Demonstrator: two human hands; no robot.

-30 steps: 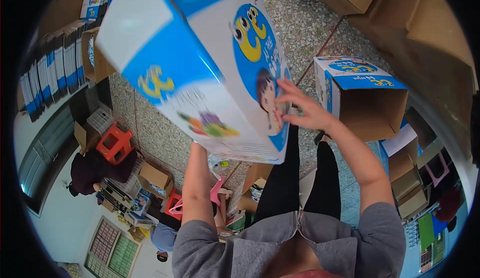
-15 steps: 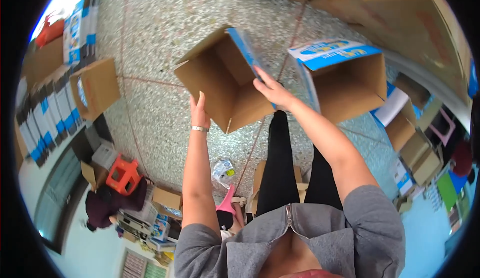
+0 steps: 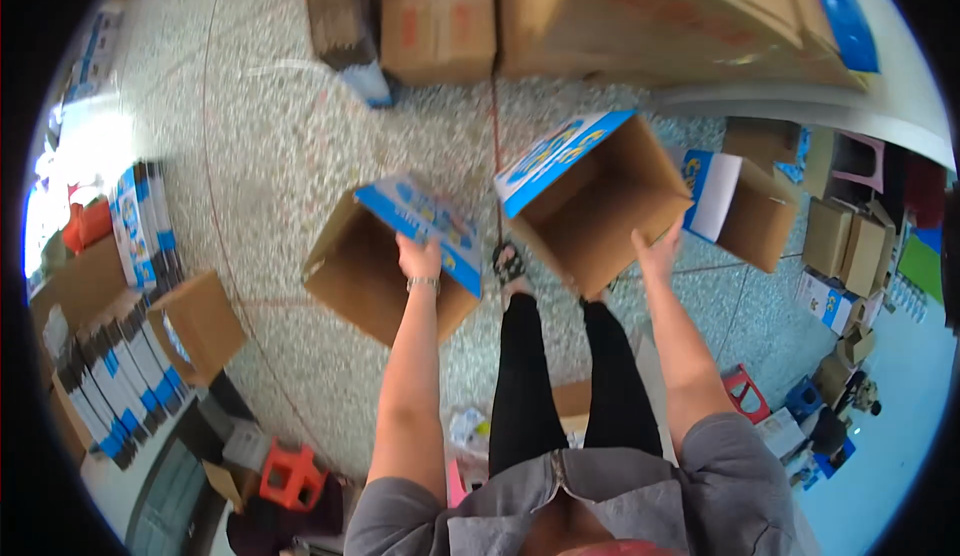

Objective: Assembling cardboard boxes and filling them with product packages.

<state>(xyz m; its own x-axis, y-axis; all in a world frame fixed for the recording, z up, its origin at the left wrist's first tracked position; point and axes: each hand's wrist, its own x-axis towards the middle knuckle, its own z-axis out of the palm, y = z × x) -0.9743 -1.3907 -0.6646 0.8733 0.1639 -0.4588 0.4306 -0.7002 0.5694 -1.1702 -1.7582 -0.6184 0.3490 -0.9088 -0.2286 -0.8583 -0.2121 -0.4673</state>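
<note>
Two opened cardboard boxes with blue-and-white printed sides lie before me, their brown hollow insides facing me. My left hand (image 3: 420, 258), a bracelet at its wrist, is closed on the edge of the printed panel of the left cardboard box (image 3: 345, 268). My right hand (image 3: 657, 254) grips the lower right edge of the right cardboard box (image 3: 610, 196), thumb and fingers on either side of the board. Some of its fingers are hidden behind the wall. A narrow gap of floor separates the boxes.
Another opened printed box (image 3: 758, 214) stands right of the held one. Large brown cartons (image 3: 440, 21) line the far side. Flat printed boxes (image 3: 125, 381) stand in a row at left, near a red stool (image 3: 292, 476). My feet stand on speckled floor (image 3: 270, 156).
My right hand has left the left box and now holds the right one. My left hand has shifted onto the left box's printed panel. The view has turned, showing more cartons ahead.
</note>
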